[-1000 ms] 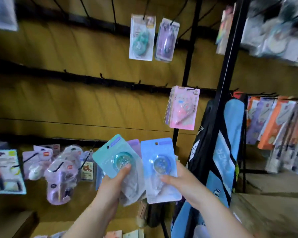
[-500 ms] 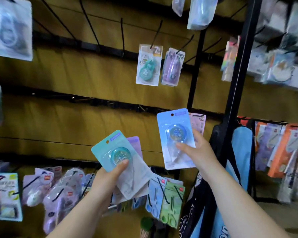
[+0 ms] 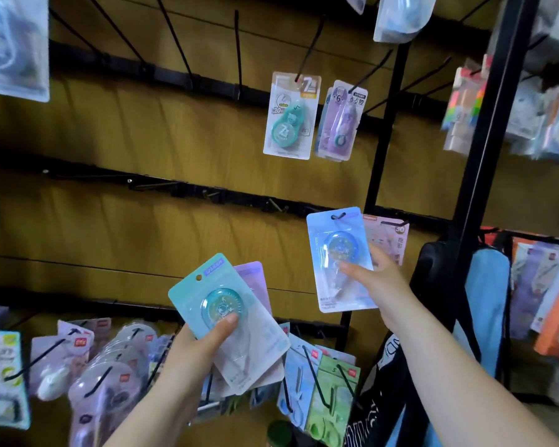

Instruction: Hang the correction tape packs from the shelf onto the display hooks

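Note:
My right hand (image 3: 376, 279) grips a blue correction tape pack (image 3: 333, 250) and holds it up at the middle rail, where a black display hook (image 3: 338, 216) passes through its top hole. Pink packs (image 3: 389, 235) hang just behind it to the right. My left hand (image 3: 196, 346) holds a small fan of packs lower down: a teal pack (image 3: 207, 291) in front and a purple pack (image 3: 254, 279) behind. Thumb of the left hand presses on the teal pack's round blister.
Bare black hooks (image 3: 175, 37) jut from the upper rail of the wooden wall. A teal pack (image 3: 289, 116) and a purple pack (image 3: 339, 121) hang above. Several packs (image 3: 110, 366) crowd the bottom hooks. A black upright post (image 3: 488, 140) and blue bag (image 3: 484, 311) stand right.
My right hand has lifted the blue pack away from the left-hand stack, up and right to the middle-rail hook. The view tilted upward. The left hand kept its packs.

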The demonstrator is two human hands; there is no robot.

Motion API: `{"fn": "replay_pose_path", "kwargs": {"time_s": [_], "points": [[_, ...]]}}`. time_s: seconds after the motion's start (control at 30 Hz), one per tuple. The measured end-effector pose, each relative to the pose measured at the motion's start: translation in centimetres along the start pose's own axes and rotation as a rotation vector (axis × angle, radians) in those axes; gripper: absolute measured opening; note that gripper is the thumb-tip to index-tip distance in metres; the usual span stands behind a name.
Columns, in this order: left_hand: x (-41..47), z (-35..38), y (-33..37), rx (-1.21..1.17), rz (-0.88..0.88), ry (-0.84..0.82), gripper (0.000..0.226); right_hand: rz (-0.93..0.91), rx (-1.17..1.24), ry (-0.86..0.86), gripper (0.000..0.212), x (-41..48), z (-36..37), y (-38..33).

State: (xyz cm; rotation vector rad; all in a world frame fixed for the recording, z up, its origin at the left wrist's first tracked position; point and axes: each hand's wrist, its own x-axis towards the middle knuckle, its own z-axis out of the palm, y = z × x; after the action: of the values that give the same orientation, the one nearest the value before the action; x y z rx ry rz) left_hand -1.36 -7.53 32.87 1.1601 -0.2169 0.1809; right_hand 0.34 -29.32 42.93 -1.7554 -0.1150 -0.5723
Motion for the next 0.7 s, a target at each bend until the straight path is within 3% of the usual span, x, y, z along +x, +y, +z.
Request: {"fn": "replay_pose_path", "kwargs": {"time_s": [0.3, 0.5, 0.6, 0.63, 0.7], "points": [[-2.4, -0.8, -0.3, 0.01, 0.019, 0.006, 0.03, -0.014, -0.258, 0.151, 0.044, 3.6, 3.0, 1.3], [-4.0, -1.3, -0.4, 0.016, 0.025, -0.036, 0.041, 0.022, -0.499, 0.17, 0.043, 3.6, 4.3, 1.7], [-4.2, -1.7, -0.9, 0.04, -0.003, -0.014, 0.055, -0.031, -0.556, 0.133, 0.06, 1.6, 4.8, 2.8], [-4.2, -1.8, -1.2, 0.047, -0.016, 0.0, 0.06, -0.083, -0.555, 0.144, 0.058, 0.5, 5.2, 2.9], [-4.3, -1.7, -1.5, 0.044, -0.036, 0.033, 0.06, -0.153, -0.432, 0.102, 0.029, -1.8, 5.8, 3.0]]}}
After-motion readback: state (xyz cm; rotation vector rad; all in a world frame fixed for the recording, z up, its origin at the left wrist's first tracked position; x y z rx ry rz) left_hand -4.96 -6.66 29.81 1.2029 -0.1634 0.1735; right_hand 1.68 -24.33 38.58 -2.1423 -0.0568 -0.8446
